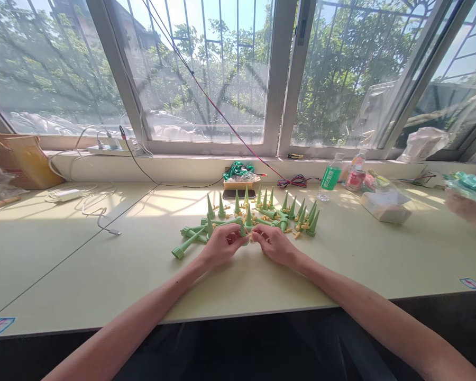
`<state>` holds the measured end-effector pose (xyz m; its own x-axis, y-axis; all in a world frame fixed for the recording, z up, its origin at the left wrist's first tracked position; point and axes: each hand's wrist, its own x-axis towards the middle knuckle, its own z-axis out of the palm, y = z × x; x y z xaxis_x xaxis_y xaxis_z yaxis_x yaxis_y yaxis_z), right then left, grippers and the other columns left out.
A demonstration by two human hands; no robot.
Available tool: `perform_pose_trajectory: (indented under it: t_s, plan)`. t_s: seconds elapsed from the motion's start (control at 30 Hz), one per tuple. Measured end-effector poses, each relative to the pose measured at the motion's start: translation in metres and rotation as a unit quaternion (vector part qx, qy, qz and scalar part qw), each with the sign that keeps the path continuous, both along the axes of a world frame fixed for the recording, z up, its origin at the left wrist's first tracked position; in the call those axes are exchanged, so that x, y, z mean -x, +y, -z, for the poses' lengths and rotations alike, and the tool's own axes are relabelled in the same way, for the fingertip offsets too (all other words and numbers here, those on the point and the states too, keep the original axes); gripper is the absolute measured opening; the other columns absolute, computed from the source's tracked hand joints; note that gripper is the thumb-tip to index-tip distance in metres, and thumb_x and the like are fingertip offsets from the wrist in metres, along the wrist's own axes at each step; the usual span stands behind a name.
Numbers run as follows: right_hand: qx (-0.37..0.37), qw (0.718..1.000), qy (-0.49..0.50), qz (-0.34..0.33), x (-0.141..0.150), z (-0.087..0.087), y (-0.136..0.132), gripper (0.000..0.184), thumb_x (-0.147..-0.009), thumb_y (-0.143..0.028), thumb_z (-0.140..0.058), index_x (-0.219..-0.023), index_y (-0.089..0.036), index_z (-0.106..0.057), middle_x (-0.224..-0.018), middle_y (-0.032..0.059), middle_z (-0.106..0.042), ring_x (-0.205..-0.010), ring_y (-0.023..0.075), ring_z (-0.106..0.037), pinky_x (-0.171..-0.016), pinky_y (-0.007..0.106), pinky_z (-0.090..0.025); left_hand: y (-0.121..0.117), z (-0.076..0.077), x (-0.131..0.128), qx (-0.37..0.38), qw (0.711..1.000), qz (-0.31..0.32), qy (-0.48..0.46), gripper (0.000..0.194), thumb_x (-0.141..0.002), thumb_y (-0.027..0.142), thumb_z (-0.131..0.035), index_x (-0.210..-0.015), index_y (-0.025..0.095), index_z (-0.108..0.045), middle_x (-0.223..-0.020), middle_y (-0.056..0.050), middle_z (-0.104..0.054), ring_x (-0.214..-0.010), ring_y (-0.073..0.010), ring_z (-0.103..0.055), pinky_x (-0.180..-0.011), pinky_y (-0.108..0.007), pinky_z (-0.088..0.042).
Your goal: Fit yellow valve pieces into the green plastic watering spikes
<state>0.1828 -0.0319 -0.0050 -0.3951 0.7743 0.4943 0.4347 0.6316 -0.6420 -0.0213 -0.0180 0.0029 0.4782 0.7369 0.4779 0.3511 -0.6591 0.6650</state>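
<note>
My left hand is closed around a green plastic plant-watering spike, its point upward, just above the table. Close on its right, my right hand pinches a small pale-yellow valve piece against or beside the spike's base; whether the two are joined is hard to tell. Beyond my hands, several finished-looking green spikes stand on their wide ends. Others lie on their sides, among them a long spike left of my left hand. Small yellow valve pieces are scattered between them.
Behind the spikes lie a phone and a small box. A green-labelled bottle, a can and a tissue pack stand right. White cables lie left. Another person's hand holds teal plastic at far right.
</note>
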Motion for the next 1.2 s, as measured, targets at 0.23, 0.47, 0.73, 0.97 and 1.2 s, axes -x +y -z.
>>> perform_pose_trajectory:
  t_s: [0.23, 0.47, 0.73, 0.97, 1.2]
  plan:
    - [0.017, 1.0, 0.014, -0.014, 0.0, 0.003, 0.001, 0.02, -0.098, -0.025, -0.043, -0.091, -0.019, -0.061, -0.077, 0.0018, -0.062, -0.064, 0.0138, -0.056, -0.061, 0.026, -0.044, -0.001, -0.001, 0.0, 0.007, 1.0, 0.008, 0.005, 0.029, -0.09, 0.037, -0.061, -0.076, 0.012, -0.063, -0.065, -0.001, -0.052, -0.055, -0.0085, -0.041, -0.048, -0.021, -0.035]
    - [0.038, 0.998, 0.041, -0.018, 0.001, 0.002, -0.001, 0.015, -0.096, -0.023, -0.044, -0.093, -0.019, -0.059, -0.071, 0.0002, -0.062, -0.058, 0.0126, -0.055, -0.059, 0.025, -0.043, -0.001, -0.001, 0.0, -0.028, 0.999, 0.007, 0.023, 0.024, -0.088, 0.032, -0.064, -0.073, 0.014, -0.065, -0.063, 0.001, -0.048, -0.055, -0.0091, -0.039, -0.049, -0.022, -0.032]
    - [0.071, 0.996, 0.055, -0.015, 0.002, 0.002, -0.001, 0.016, -0.097, -0.029, -0.047, -0.092, -0.019, -0.059, -0.066, -0.0006, -0.062, -0.054, 0.0117, -0.052, -0.056, 0.025, -0.043, -0.001, 0.002, 0.0, -0.061, 0.997, 0.005, 0.055, 0.019, -0.089, 0.029, -0.063, -0.075, 0.015, -0.066, -0.065, 0.001, -0.048, -0.056, -0.0096, -0.039, -0.052, -0.023, -0.034]
    - [0.034, 0.999, 0.042, 0.002, 0.002, 0.003, 0.0, 0.015, -0.094, -0.032, -0.054, -0.098, -0.019, -0.059, -0.08, 0.0023, -0.065, -0.058, 0.0117, -0.053, -0.056, 0.025, -0.045, 0.0, 0.0, -0.001, 0.045, 0.999, 0.009, -0.021, 0.025, -0.089, 0.036, -0.062, -0.086, 0.012, -0.069, -0.069, -0.002, -0.055, -0.059, -0.0103, -0.046, -0.051, -0.021, -0.038]
    - [0.015, 0.999, 0.042, 0.022, 0.001, 0.001, -0.002, 0.02, -0.091, -0.027, -0.059, -0.108, -0.019, -0.057, -0.099, 0.0065, -0.064, -0.063, 0.0118, -0.056, -0.057, 0.026, -0.048, -0.004, -0.009, -0.003, 0.146, 0.985, 0.013, -0.09, 0.032, -0.086, 0.042, -0.067, -0.087, 0.01, -0.07, -0.067, -0.001, -0.053, -0.055, -0.0072, -0.041, -0.047, -0.019, -0.033]
